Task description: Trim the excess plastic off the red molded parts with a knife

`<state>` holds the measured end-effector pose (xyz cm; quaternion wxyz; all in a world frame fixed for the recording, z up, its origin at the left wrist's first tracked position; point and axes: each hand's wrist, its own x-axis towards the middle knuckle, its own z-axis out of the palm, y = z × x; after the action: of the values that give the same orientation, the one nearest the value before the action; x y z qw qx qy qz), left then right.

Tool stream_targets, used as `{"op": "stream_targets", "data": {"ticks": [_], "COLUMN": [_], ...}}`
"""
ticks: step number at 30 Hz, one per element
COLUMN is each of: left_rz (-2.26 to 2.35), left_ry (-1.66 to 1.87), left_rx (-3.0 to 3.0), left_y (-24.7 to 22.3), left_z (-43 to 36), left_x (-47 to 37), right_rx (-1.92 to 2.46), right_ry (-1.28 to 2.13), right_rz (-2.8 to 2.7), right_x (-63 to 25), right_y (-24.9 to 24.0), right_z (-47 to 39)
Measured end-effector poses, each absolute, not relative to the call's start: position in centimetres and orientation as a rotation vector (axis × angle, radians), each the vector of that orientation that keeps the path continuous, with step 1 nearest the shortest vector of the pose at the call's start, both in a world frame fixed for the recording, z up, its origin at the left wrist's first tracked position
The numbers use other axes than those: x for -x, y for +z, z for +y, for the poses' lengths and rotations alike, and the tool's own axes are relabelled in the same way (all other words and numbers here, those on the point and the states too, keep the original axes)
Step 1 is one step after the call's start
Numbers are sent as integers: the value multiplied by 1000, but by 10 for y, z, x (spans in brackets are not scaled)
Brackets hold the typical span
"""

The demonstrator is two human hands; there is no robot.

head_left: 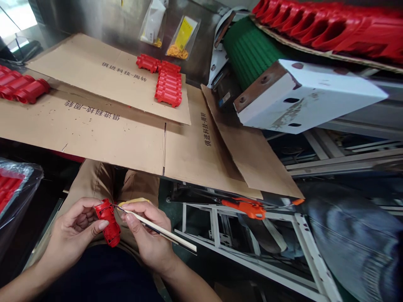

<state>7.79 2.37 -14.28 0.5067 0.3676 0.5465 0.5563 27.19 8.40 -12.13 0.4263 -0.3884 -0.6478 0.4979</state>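
Red plastic part (108,222) is sitting near the lap, the left hand (74,235) gripping it while the right hand (147,235) is pinching a thin blade (157,228), best kept pointing away from the fingers.

red parts in bag (9,184) cut off left, blade tip hidden behind red part (108,221)

A: From where does the single view look?

B: From the person's head, facing forward and down. The two hands sit close at the lower left of the frame; the flat brown cardboard sheets (126,138) lie farther, across the middle.
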Motion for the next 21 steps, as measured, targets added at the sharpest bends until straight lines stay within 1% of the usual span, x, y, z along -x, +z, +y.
{"op": "stream_targets", "data": {"ticks": [9,14,21], "left_rz": [1390,1432,1463], "left_ry": [1436,1414,1421], "left_rx": [-1005,-953,-951], "left_y": [-137,-144,-146], "left_z": [26,21,20], "left_x": [-82,-85,-83], "right_rx": [1023,1064,1031], "right_ry": [1252,1306,1242], "right_rz": [-1640,-1587,-1631], "right_x": [-273,-273,-272], "right_y": [-117,-119,-122], "right_z": [85,80,78]}}
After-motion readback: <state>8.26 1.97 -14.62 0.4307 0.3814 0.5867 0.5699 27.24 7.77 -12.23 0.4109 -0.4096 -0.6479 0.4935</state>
